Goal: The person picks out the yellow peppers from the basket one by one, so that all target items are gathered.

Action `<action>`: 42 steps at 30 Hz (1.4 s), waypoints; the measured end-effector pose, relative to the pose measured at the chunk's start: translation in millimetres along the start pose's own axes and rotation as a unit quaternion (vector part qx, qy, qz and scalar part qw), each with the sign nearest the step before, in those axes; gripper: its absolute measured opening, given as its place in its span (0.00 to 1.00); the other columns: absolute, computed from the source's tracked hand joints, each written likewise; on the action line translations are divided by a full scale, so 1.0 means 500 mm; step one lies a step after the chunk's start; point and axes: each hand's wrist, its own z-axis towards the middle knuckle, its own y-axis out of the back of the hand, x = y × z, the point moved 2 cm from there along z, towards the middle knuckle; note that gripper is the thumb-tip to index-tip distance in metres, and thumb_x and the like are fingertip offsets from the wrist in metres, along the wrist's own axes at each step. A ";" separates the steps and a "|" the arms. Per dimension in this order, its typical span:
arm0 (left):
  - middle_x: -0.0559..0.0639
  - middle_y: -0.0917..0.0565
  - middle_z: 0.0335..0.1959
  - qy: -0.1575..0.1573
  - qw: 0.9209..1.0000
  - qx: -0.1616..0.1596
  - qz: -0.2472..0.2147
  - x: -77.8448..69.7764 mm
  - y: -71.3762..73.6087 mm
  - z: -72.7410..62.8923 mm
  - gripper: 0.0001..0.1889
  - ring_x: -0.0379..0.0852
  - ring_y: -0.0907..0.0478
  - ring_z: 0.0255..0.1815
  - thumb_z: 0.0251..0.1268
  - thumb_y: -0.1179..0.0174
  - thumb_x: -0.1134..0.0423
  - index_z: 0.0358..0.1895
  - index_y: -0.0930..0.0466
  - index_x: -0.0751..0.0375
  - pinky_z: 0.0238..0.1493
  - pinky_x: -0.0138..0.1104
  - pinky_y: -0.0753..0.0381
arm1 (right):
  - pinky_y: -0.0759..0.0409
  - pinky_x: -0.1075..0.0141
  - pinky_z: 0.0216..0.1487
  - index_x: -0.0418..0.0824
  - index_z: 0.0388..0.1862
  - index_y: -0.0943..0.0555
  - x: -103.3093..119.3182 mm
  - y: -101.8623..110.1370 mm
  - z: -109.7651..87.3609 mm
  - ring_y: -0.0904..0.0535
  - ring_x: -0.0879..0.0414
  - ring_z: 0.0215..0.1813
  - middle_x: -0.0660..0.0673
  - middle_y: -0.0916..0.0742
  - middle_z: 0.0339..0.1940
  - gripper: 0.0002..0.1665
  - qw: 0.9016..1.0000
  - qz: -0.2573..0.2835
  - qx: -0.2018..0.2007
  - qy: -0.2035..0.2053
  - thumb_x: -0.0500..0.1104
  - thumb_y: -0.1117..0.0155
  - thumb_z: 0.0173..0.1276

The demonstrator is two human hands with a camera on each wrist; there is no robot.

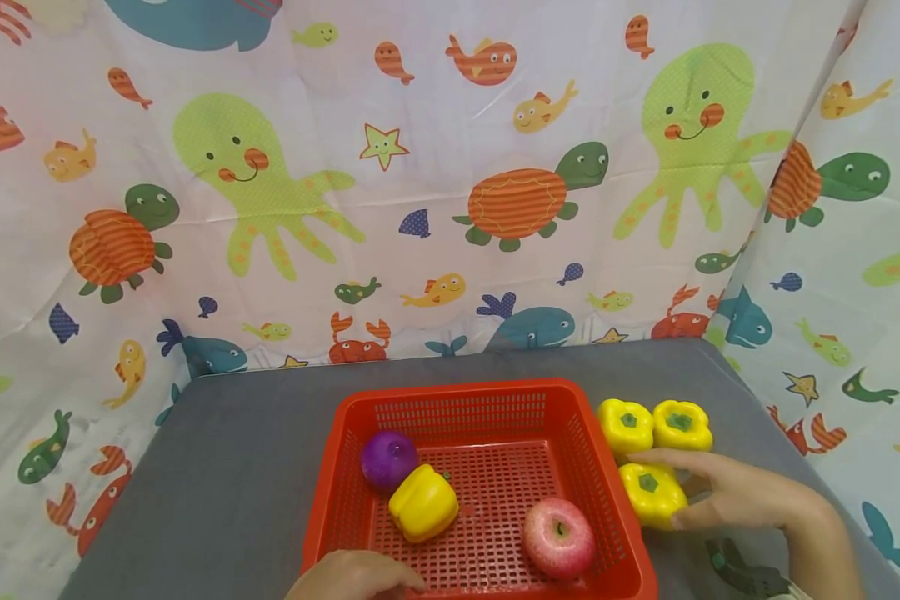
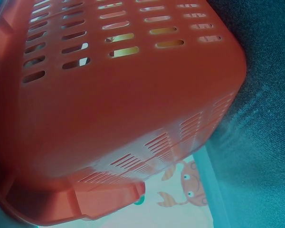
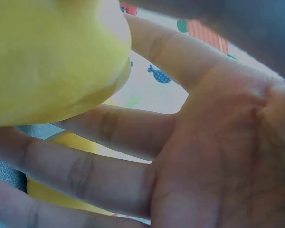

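A red plastic basket (image 1: 483,389) stands on the grey table. Inside it lie a purple round fruit or vegetable (image 1: 388,460), a yellow bell pepper (image 1: 423,503) and a red apple (image 1: 559,538). My left hand (image 1: 356,575) holds the basket's near left rim; its fingers are mostly hidden, and the left wrist view shows only the basket's outer wall (image 2: 109,104). To the right of the basket, my right hand (image 1: 742,492) grips another yellow bell pepper (image 1: 651,493), seen close up as the yellow pepper (image 3: 52,61) in the right wrist view.
Two more yellow bell peppers, one (image 1: 626,425) beside the basket and one (image 1: 682,425) farther right, sit behind the right hand. A curtain (image 1: 435,183) with sea animals hangs behind and beside the grey table (image 1: 225,467). A dark strap (image 1: 746,571) lies near the right wrist.
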 end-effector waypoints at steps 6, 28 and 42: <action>0.32 0.16 0.44 0.005 1.000 -0.001 -0.003 0.000 -0.002 0.000 0.18 0.28 0.22 0.40 0.70 0.39 0.46 0.54 0.16 0.52 0.43 0.29 0.19 | 0.19 0.62 0.48 0.43 0.75 0.32 -0.001 0.001 -0.002 0.25 0.58 0.54 0.34 0.26 0.64 0.36 1.000 0.008 0.003 0.002 0.37 0.34 0.68; 0.29 0.17 0.43 0.025 1.000 0.004 -0.002 -0.007 -0.002 0.002 0.17 0.27 0.22 0.41 0.69 0.39 0.46 0.53 0.15 0.50 0.43 0.30 0.19 | 0.17 0.60 0.46 0.41 0.74 0.32 -0.005 0.003 -0.003 0.23 0.55 0.53 0.32 0.27 0.63 0.35 0.999 0.018 0.006 0.026 0.36 0.35 0.69; 0.30 0.17 0.44 0.016 1.000 0.005 0.006 -0.004 -0.002 0.002 0.17 0.28 0.22 0.42 0.70 0.39 0.46 0.54 0.15 0.51 0.44 0.31 0.19 | 0.17 0.61 0.47 0.38 0.74 0.32 -0.002 -0.001 0.001 0.25 0.59 0.54 0.31 0.27 0.60 0.35 0.999 0.014 -0.010 0.047 0.35 0.34 0.68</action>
